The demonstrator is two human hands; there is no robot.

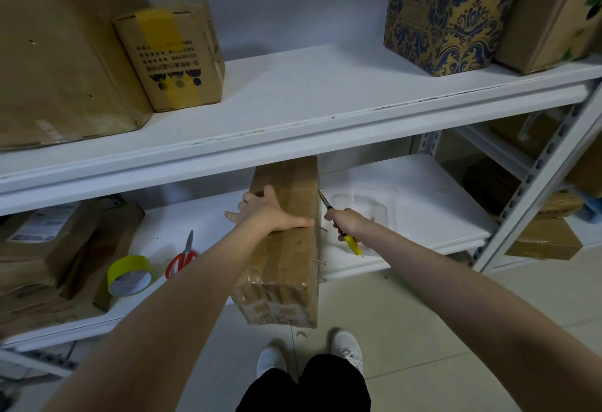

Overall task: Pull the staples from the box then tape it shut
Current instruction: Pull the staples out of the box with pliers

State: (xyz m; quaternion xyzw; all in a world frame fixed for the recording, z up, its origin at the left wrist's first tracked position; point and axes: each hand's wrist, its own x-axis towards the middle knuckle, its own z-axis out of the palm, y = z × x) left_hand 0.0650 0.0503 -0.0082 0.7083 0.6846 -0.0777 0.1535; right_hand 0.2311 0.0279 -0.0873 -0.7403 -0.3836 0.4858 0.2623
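Note:
A long brown cardboard box (286, 258) lies on the lower white shelf (423, 203), its near end hanging over the shelf's front edge. My left hand (264, 211) rests flat on its top, fingers spread. My right hand (345, 221) grips yellow-handled pliers (351, 244), whose tip meets a metal staple (321, 190) at the box's right top edge. Two more staples (320, 261) stick out of the same right side nearer to me. A clear plastic tray (361, 206) lies on the shelf to the right of the box.
A roll of yellow tape (130, 274) and red-handled scissors (182, 260) lie on the lower shelf left of the box. Brown boxes (49, 248) crowd the far left. The upper shelf (293, 112) overhangs the box's far end and carries several cartons. My feet (309, 356) stand on tiled floor.

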